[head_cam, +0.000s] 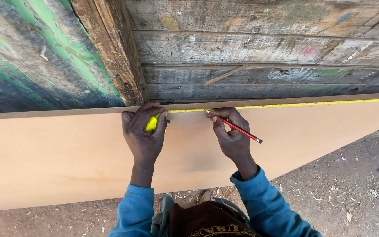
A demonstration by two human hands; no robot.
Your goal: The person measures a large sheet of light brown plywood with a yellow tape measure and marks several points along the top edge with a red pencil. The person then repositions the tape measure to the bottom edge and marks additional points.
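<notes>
Up against the far edge of the board (66, 158) is where both my hands are. It's a big sheet of smooth tan fibreboard lying flat, and its far edge sits right beside a wall of rough weathered planks (264, 48), with a post (110, 48) leaning there and some green-painted wood to the left of it.

My left hand (143, 131) is wrapped around the yellow tape measure case (151, 123), pressing it down on the board just by the far edge. You can only see a bit of yellow peeking between my fingers. The tape blade (294, 105) runs out to the right along that edge, all the way off the side of the shot.

My right hand (231, 136) has a red pencil (237, 128) pinched in the fingers, closed tight on it. The tip is down at the tape blade, near the case, and the dark back end points away to the right and towards me.

Both sleeves are blue. Ground (352, 184) below the board is dirt with wood chips and shavings scattered about.
</notes>
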